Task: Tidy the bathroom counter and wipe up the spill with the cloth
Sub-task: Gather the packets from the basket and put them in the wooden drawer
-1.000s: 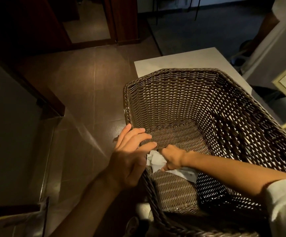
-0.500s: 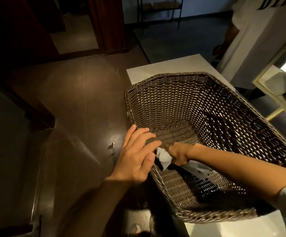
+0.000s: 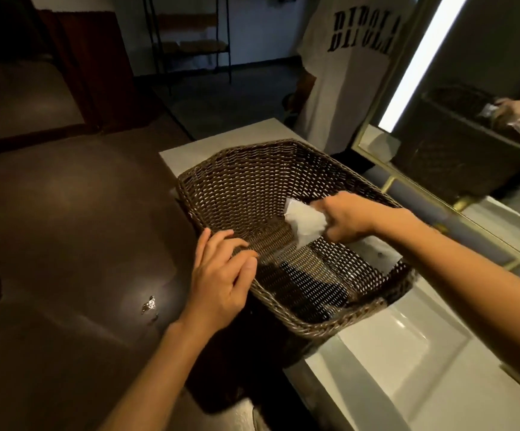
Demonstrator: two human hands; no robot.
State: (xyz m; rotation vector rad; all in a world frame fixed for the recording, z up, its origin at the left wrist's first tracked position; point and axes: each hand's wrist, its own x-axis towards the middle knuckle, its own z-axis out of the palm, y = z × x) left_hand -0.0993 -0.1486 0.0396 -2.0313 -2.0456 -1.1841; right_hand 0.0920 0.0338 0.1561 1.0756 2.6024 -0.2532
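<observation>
**Desk:** What are you doing at the wicker basket [image 3: 252,181]?

**Caption writer:** You are standing at the white counter [image 3: 408,368], where the basket is sitting at the near edge. Your right hand [image 3: 345,217] is reaching over the basket's right rim, fingers curled tight around a crumpled white cloth [image 3: 303,220]. The cloth is hanging above the basket's woven floor, its loose end drooping toward the bottom.

**Desk:** And the left hand [image 3: 221,275]?

**Caption writer:** It is resting on the basket's near-left rim, fingers half spread and gripping nothing, only steadying the weave.

**Desk:** How is the cloth going to handle?

**Caption writer:** It is looking light, limp and thin, so it is probably going to bunch and flop rather than keep a shape. You are better off taking it as a wad in the palm, as you are doing, and flattening it under the fingers for wiping. The basket is looking stiff but light, likely to slide if pushed; the rim is the natural hold.

**Desk:** Anything else near the basket?

**Caption writer:** A small shiny scrap [image 3: 148,304] is lying on the dark floor to its left. A person in a lettered shirt [image 3: 355,57] is standing beyond it, and a mirror [image 3: 470,119] is reflecting it on the right. No spill is showing.
</observation>
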